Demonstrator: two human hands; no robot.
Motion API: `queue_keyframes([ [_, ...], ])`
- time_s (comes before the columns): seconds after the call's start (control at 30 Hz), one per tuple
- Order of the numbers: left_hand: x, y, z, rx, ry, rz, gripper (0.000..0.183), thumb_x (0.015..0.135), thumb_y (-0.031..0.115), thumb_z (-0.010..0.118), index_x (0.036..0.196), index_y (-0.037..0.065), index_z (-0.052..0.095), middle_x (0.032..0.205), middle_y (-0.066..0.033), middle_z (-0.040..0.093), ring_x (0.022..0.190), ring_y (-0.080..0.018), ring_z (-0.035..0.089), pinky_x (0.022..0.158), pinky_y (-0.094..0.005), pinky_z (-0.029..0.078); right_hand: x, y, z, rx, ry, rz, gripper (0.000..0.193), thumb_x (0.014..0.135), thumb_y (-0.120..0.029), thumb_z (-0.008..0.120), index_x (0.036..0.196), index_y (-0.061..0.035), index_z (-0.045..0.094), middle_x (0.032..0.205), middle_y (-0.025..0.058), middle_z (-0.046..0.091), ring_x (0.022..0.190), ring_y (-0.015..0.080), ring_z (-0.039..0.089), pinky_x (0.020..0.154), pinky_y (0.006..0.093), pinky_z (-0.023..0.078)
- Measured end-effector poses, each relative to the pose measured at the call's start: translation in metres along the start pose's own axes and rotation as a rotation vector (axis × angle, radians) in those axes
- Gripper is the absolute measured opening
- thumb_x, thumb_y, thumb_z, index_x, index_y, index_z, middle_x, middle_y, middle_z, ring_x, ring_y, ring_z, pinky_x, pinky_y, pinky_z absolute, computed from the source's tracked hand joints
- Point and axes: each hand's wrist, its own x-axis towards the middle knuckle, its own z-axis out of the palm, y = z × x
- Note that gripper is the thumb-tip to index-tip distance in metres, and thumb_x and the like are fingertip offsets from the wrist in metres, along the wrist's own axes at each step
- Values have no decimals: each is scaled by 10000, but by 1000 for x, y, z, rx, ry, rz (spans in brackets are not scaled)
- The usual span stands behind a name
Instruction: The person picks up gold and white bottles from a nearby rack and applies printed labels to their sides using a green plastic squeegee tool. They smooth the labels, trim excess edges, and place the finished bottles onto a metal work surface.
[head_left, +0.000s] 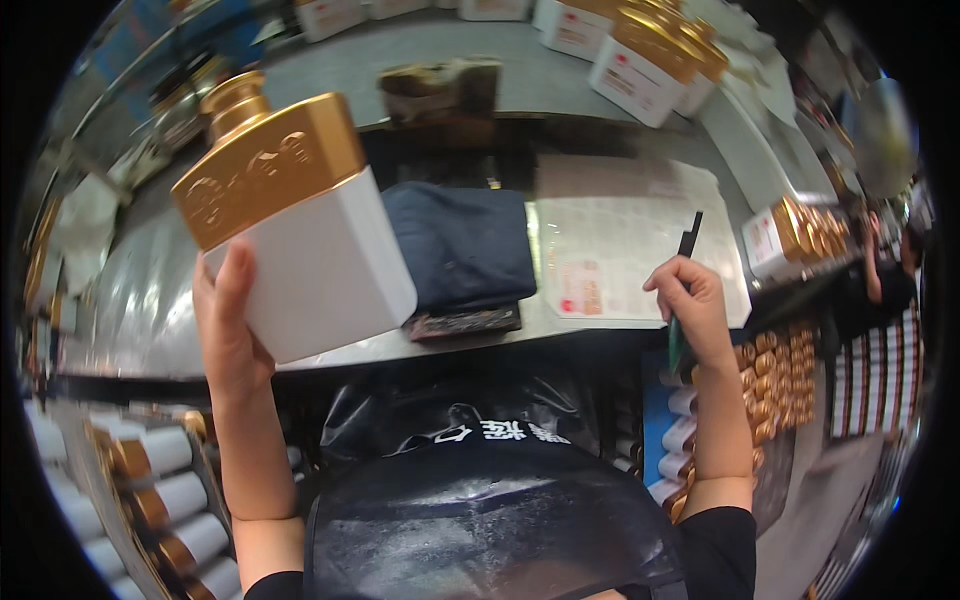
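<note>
My left hand grips a white bottle with a gold shoulder and neck, the thumb across its near face. It is tilted and held up over the left side of the bench; its broad white side looks blank. My right hand is closed around a slim tool with a black upper end and a dark green lower end; its exact kind is unclear. Beneath that hand lies a pale translucent sheet with a red and gold print at its near left corner. A folded dark blue cloth sits between the hands.
Gold-and-white bottles with red prints stand at the back right. A worn block is behind the cloth. Trays of bottles flank me on both sides below the metal bench. Another person is at the far right.
</note>
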Motion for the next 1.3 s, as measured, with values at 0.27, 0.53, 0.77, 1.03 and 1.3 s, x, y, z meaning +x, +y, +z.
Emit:
queue_keyframes([
  [0.27, 72, -78, 92, 51, -299, -250, 582, 921, 432, 630, 1266, -19, 503, 1119, -115, 610, 995, -142, 607, 858, -276, 489, -33, 32, 24, -263, 36, 68, 86, 834, -45, 708, 918, -33, 714, 700, 2, 619, 601, 56, 542, 580, 206, 426],
  [0.53, 77, -77, 88, 209, -244, -191, 576, 924, 399, 646, 1270, -36, 499, 1138, -116, 609, 1016, -152, 595, 891, -273, 461, 4, 46, 62, -979, -75, -419, 157, 708, -167, 779, 838, -123, 703, 771, 6, 651, 735, 214, 629, 546, 318, 509],
  [0.77, 76, -71, 77, 362, -223, -169, 599, 943, 374, 575, 1379, -12, 435, 1187, -113, 594, 1044, -146, 568, 906, -261, 433, 5, 48, 69, -1211, -118, -579, 188, 628, -134, 720, 805, -85, 679, 693, 32, 587, 794, 214, 633, 468, 317, 498],
  [1.03, 59, -65, 49, 358, -139, -91, 603, 937, 328, 525, 1425, -2, 396, 1364, -150, 485, 1188, -216, 562, 915, -280, 494, 1, 40, 80, -1357, -192, -554, 219, 608, -130, 621, 810, -71, 680, 553, 45, 496, 804, 262, 646, 462, 299, 492],
  [1.3, 47, -60, 31, 159, -177, -109, 473, 1017, 238, 417, 1390, -53, 405, 1319, -209, 496, 1146, -250, 603, 942, -329, 514, 4, 42, 82, -1282, -59, -380, 133, 705, -145, 695, 804, -74, 641, 607, 76, 562, 765, 273, 661, 513, 362, 525],
])
